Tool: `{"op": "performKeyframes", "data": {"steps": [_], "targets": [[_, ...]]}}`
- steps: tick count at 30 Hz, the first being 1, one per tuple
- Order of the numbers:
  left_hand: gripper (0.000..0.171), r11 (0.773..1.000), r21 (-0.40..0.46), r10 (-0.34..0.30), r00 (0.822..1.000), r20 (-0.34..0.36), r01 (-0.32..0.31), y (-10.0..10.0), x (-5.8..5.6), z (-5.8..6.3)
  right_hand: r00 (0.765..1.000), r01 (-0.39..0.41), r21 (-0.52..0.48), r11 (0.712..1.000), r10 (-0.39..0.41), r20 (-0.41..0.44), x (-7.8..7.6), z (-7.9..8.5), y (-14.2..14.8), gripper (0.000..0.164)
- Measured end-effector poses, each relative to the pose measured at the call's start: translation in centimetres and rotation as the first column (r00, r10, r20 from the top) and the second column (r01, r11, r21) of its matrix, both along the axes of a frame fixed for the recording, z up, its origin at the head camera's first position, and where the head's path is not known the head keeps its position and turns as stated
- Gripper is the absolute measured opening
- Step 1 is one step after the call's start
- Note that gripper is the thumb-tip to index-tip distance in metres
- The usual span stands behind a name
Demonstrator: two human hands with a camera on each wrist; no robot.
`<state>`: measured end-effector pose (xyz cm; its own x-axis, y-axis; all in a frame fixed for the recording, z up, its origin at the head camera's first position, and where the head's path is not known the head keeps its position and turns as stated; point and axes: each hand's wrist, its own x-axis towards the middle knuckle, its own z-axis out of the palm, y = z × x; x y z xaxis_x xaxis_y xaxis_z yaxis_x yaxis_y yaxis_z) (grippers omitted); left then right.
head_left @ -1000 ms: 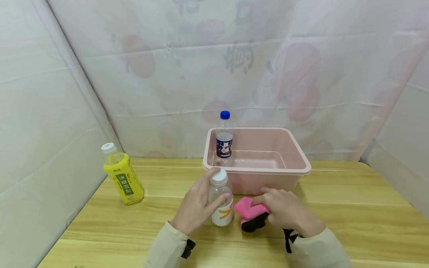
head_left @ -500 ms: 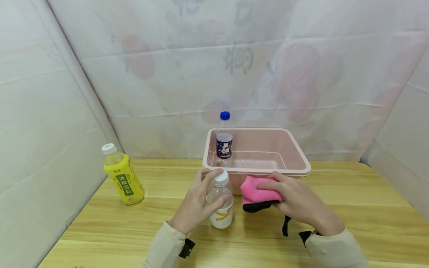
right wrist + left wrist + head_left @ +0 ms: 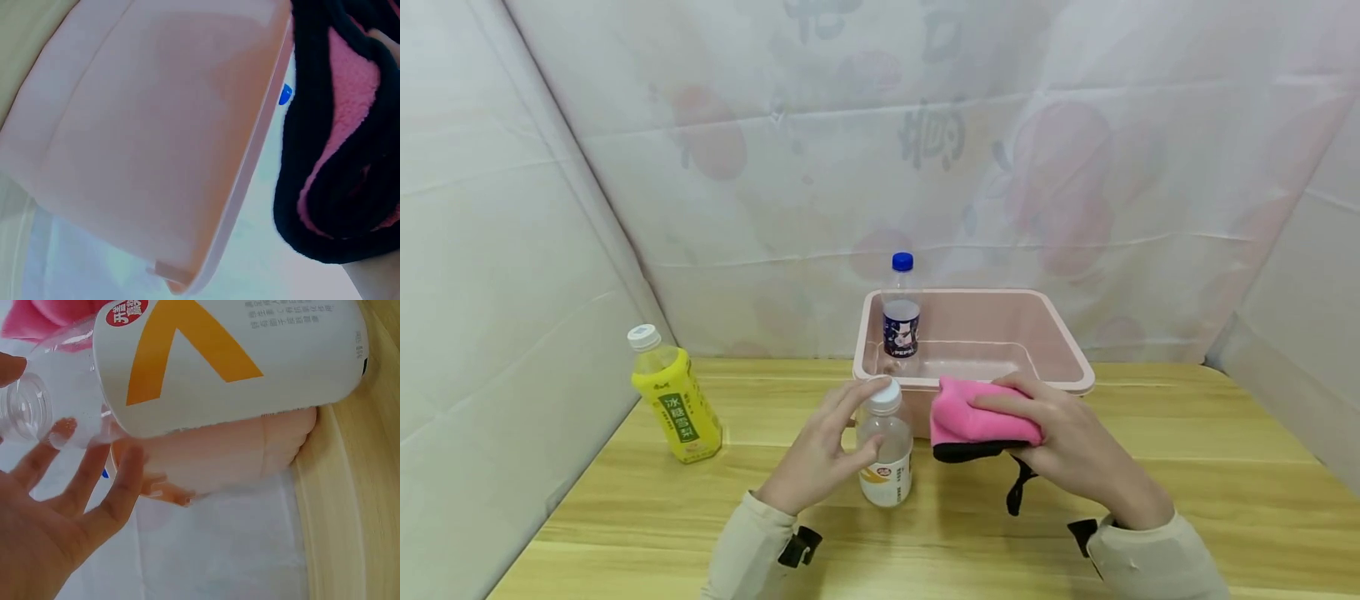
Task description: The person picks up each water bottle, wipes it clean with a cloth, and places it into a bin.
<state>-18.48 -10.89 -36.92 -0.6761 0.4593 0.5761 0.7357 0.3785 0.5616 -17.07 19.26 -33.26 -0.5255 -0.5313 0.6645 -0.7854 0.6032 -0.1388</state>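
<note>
A clear bottle [image 3: 886, 483] with a white cap and a white label bearing an orange mark stands upright on the table. My left hand [image 3: 816, 454] holds it around the cap and neck; in the left wrist view several fingers curl behind the clear neck [image 3: 25, 406]. To its right, my right hand [image 3: 1067, 437] grips a folded pink cloth [image 3: 973, 412] with black edging and a dangling black loop. The cloth is lifted off the table, in front of the pink basin. Its folded black-edged layers [image 3: 312, 125] show in the right wrist view.
Behind the hands stands a pink basin [image 3: 1045, 387], with a blue-capped Pepsi bottle [image 3: 901, 329] upright inside its left part. A yellow-labelled drink bottle [image 3: 677, 408] stands at the left of the wooden table [image 3: 1180, 467]. Pale printed curtains [image 3: 820, 192] enclose the back and sides.
My right hand has raised the cloth from beside the bottle's base to the height of the basin's rim. In my left hand the bottle has turned, its orange mark shifting left, and moved slightly left.
</note>
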Motion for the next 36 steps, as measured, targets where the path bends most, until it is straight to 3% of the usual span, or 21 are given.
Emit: {"op": "performKeyframes", "data": {"steps": [3,6,9,16,28,36], "targets": [[0.065,0.999,0.011,-0.037,0.998,0.048,0.037,-0.1,0.0,0.1,0.999,-0.035,-0.098,0.995,0.033,-0.023,-0.2,-0.1,-0.5,0.069],[0.065,0.998,0.021,-0.059,0.994,0.089,0.058,0.0,0.0,0.1,0.996,-0.086,-0.233,0.969,0.085,-0.016,-0.3,-0.6,-1.5,0.068],[0.066,0.998,0.019,-0.069,0.991,0.117,0.068,-0.1,0.0,0.0,0.993,-0.112,-0.294,0.949,0.113,-0.014,-0.4,-1.2,-2.9,0.065],[0.068,0.997,0.007,-0.076,0.991,0.11,0.076,0.0,-0.1,0.1,0.993,-0.11,-0.196,0.974,0.116,0.018,-0.5,-2.4,-4.5,0.063],[0.067,0.996,0.028,-0.089,0.989,0.119,0.086,-0.1,0.0,0.2,0.996,-0.079,-0.115,0.99,0.084,0.038,-0.6,-2.5,-4.5,0.051],[0.067,0.996,0.026,-0.09,0.988,0.124,0.088,-0.2,0.1,0.0,0.997,-0.035,-0.076,0.996,0.04,0.067,-0.2,-2.4,-4.5,0.054]]}}
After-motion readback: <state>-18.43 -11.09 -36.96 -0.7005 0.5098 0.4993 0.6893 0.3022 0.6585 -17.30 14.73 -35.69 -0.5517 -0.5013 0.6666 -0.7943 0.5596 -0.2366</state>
